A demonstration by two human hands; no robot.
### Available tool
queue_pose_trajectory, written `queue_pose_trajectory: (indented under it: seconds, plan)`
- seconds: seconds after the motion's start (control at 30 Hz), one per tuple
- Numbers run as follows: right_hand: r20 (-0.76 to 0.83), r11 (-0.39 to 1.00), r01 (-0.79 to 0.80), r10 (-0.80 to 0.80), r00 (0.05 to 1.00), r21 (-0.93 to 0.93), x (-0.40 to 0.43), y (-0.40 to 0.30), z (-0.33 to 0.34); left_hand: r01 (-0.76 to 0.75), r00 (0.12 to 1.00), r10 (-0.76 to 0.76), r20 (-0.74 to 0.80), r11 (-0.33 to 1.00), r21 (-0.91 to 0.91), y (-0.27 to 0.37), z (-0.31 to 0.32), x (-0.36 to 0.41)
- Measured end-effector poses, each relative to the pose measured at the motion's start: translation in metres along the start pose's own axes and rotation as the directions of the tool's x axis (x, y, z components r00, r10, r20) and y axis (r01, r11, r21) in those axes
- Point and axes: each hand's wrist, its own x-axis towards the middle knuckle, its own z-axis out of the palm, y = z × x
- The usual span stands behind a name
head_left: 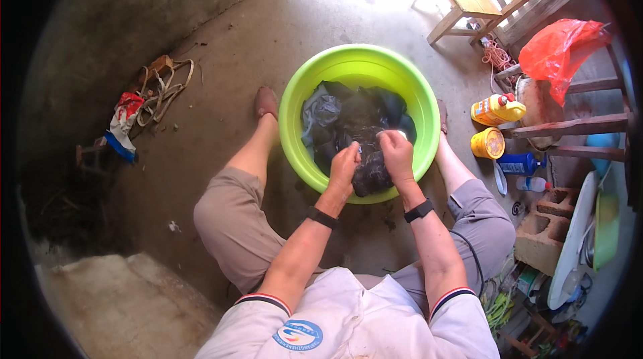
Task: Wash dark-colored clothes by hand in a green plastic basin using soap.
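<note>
A bright green plastic basin (294, 158) stands on the floor between my feet. Dark wet clothes (361, 103) lie in it, with a grey-blue cloth (321, 110) at their left side. Over the near part of the basin, my left hand (345, 165) is closed on the edge of a dark garment (372, 173). My right hand (397, 153) is closed on the same garment, a little further right. A small white thing shows beside its knuckles; what it is cannot be told. The garment spans between both hands and hangs against the basin's near rim.
At the right stand a yellow jug (497, 109), a yellow tub (487, 143), a blue bottle (520, 163) and hollow bricks (542, 233). A red plastic bag (562, 52) hangs on a wooden frame. A wooden chair (472, 2) is at the top right; straps (166, 93) lie at the left.
</note>
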Motion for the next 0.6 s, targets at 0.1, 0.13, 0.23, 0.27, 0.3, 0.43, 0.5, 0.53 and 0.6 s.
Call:
queue_pose_trajectory:
  seconds: [0.1, 0.13, 0.23, 0.27, 0.3, 0.43, 0.5, 0.53, 0.6]
  plan:
    - [0.127, 0.991, -0.088, 0.075, 0.989, 0.101, -0.005, -0.004, -0.008, -0.019, 1.0, 0.016, -0.021, 0.986, -0.164, 0.014, -0.009, 0.003]
    - [0.236, 0.991, -0.11, 0.091, 0.968, 0.071, -0.01, -0.008, -0.009, -0.02, 0.999, 0.014, -0.029, 0.981, -0.194, 0.017, -0.011, 0.004]
    - [0.424, 0.998, 0.002, 0.027, 0.905, -0.067, -0.028, -0.019, -0.007, -0.022, 0.998, 0.01, -0.054, 0.974, -0.228, 0.025, -0.01, 0.001]
    - [0.471, 0.988, 0.059, 0.014, 0.882, -0.14, -0.034, -0.023, -0.006, -0.022, 0.999, 0.011, -0.049, 0.973, -0.228, 0.026, -0.01, 0.0]
    - [0.487, 0.975, 0.107, 0.002, 0.873, -0.196, -0.037, -0.025, -0.004, -0.006, 0.999, -0.005, -0.048, 0.976, -0.22, 0.027, -0.01, -0.002]
    - [0.385, 0.98, 0.086, -0.01, 0.923, -0.182, -0.037, -0.018, 0.002, 0.047, 0.999, -0.047, 0.013, 0.999, -0.027, 0.029, -0.01, -0.008]
    - [0.269, 0.996, -0.067, 0.078, 0.96, -0.051, -0.027, -0.022, 0.003, -0.038, 0.992, 0.021, 0.127, 0.99, 0.136, 0.021, -0.012, -0.005]
    - [0.201, 0.991, -0.129, 0.119, 0.972, 0.04, -0.023, -0.011, 0.008, -0.124, 0.955, 0.086, 0.285, 0.985, 0.12, 0.017, -0.013, -0.005]
    - [0.138, 0.9, -0.274, 0.24, 0.961, 0.339, -0.011, -0.012, 0.003, -0.204, 0.882, 0.098, 0.46, 0.961, 0.186, 0.015, -0.001, -0.014]
